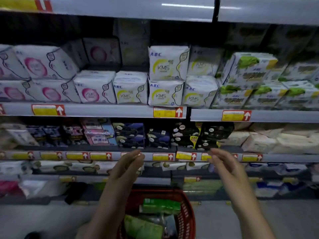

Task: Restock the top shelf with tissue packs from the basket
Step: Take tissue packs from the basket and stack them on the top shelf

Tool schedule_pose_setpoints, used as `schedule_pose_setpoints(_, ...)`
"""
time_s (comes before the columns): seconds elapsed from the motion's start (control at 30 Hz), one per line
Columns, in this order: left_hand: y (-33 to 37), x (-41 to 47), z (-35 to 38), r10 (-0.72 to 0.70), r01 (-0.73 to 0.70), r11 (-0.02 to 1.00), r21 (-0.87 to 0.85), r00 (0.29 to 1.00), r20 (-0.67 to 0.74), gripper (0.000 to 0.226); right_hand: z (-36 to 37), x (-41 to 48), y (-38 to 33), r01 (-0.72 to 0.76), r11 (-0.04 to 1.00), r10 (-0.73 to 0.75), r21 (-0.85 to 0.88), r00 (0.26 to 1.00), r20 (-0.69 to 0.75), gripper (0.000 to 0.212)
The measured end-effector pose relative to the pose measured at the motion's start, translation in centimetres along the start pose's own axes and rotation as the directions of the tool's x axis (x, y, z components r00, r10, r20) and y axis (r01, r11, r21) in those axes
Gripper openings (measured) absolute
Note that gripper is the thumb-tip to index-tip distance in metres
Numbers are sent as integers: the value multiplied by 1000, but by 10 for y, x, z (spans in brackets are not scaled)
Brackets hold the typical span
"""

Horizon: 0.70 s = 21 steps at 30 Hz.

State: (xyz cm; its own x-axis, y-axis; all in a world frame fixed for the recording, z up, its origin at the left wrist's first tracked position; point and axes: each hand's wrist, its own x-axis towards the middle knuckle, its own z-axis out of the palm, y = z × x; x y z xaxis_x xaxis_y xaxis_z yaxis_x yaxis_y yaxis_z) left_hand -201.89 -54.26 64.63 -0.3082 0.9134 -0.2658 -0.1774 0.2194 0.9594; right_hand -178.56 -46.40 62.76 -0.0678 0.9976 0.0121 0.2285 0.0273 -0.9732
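Left hand (126, 167) and right hand (226, 168) up in front of the shelving, well apart, palms turned toward each other. Left fingers (136, 156) loosely extended, slightly bent, clamped on nothing. Right fingers (215, 155) likewise relaxed and empty. Both hands blurred.

Well below the fingers, between the two forearms: red basket (187, 218), holding green tissue packs (160, 206), one lying flat near the rim and another lower and to its left.

Directly behind the fingertips: a shelf edge with yellow-and-red price tags (163, 156), with dark packs (129, 135) just above it.

Higher above the fingers: white ABC packs (166, 62), stacked two high in places.

Far above the fingers, at the upper border: highest shelf in view (131, 9), contents out of sight.
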Motion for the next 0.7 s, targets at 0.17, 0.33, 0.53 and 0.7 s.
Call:
schedule_pose_setpoints(0.17,-30,7,-6,-109,115,992,60,990,-93,42,11,0,47,-66,989,73,-134,996,45,16)
schedule_pose_setpoints(0.33,-70,13,-10,-135,150,985,81,976,-168,26,17,-7,94,-11,868,62,-496,994,85,26)
schedule_pose_setpoints(0.53,-107,11,-12,-206,220,974,56,959,-194,17,21,-18,127,-206,900,264,-383,959,106,17)
schedule_pose_setpoints(0.7,-147,23,-18,-263,282,957,60,939,-223,26,33,-16,153,-430,892,444,-135,891,92,19)
